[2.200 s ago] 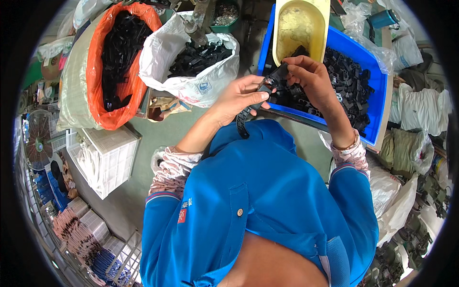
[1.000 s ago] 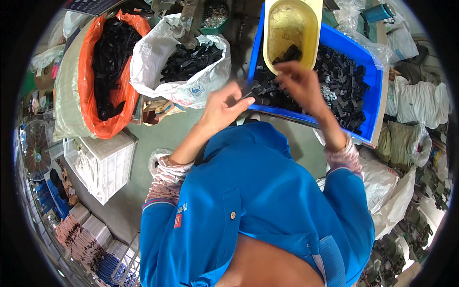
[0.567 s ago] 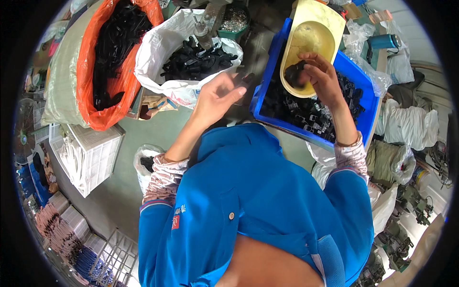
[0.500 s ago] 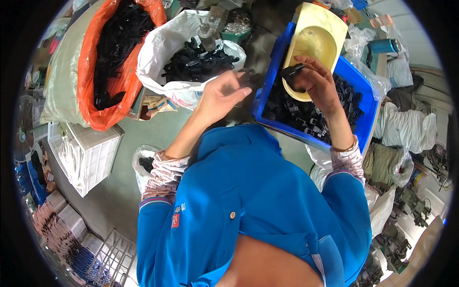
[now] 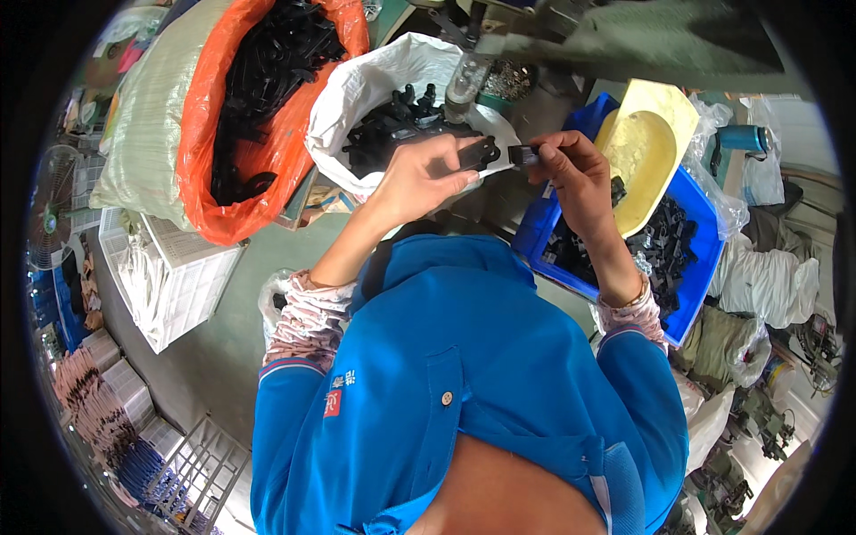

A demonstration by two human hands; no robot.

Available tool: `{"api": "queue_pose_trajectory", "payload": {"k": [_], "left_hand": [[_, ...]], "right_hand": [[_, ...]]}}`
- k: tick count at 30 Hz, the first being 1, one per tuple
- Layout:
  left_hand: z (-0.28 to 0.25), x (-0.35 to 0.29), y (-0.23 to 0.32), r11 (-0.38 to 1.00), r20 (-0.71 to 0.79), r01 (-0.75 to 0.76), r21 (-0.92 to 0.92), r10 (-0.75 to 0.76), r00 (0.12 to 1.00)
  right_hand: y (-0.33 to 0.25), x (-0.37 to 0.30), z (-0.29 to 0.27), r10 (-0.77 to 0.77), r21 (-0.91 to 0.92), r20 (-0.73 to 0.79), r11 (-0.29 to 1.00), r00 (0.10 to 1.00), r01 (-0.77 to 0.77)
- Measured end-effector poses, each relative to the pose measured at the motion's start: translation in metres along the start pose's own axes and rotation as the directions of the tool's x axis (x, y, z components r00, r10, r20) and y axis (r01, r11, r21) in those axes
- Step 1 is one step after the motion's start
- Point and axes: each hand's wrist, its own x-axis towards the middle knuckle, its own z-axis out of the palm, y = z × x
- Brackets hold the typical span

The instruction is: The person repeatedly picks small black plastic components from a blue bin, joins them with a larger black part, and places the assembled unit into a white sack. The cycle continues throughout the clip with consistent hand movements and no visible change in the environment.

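My left hand (image 5: 415, 184) is closed on a flat black plastic part (image 5: 479, 155) with a rounded end, which points toward the right hand. Opposite it, my right hand (image 5: 580, 183) pinches a smaller, squarish black plastic piece (image 5: 523, 155) between thumb and fingers. A narrow gap separates the two pieces. Behind the left hand, a white sack (image 5: 326, 120) holds many black plastic parts (image 5: 392, 127). Beside and below the right hand, a blue bin (image 5: 535, 245) is filled with small black pieces (image 5: 670, 241). A yellow tray (image 5: 679, 120) with an oval hollow lies across the bin.
At the far left stands an orange-lined sack (image 5: 198, 152) of black parts. A clear bottle-like object (image 5: 465, 85) stands by the white sack, near a container of small metal bits (image 5: 508, 80). A white crate (image 5: 169, 285) sits left; a dark blurred shape (image 5: 642, 45) spans the top.
My right hand has moved left with its black piece, bringing it close to the part in my left hand. The whole view has shifted, so containers sit lower and further right.
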Motion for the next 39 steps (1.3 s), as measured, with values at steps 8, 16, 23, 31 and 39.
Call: {"api": "queue_pose_trajectory", "payload": {"k": [8, 16, 23, 31, 39], "left_hand": [[-0.036, 0.012, -0.003, 1.000, 0.012, -0.001, 0.005, 0.001, 1.000], [-0.060, 0.027, -0.004, 0.993, 0.043, -0.064, 0.094, 0.060, 0.997], [-0.071, 0.045, 0.008, 0.928, 0.118, -0.125, 0.352, 0.089, 0.989], [-0.087, 0.072, 0.014, 0.805, 0.216, -0.312, 0.504, 0.232, 0.948], [-0.099, 0.104, 0.018, 0.763, 0.293, -0.358, 0.539, 0.229, 0.928]], "right_hand": [[0.000, 0.021, 0.034, 0.010, -0.185, 0.003, 0.983, 1.000, -0.009], [0.005, 0.038, 0.047, -0.083, -0.416, -0.056, 0.908, 0.995, 0.053], [0.006, 0.051, 0.058, -0.324, -0.654, 0.079, 0.697, 0.943, 0.294], [0.008, 0.063, 0.069, -0.387, -0.612, 0.043, 0.719, 0.921, 0.330], [0.008, 0.080, 0.070, -0.381, -0.621, -0.117, 0.749, 0.917, 0.232]]}}
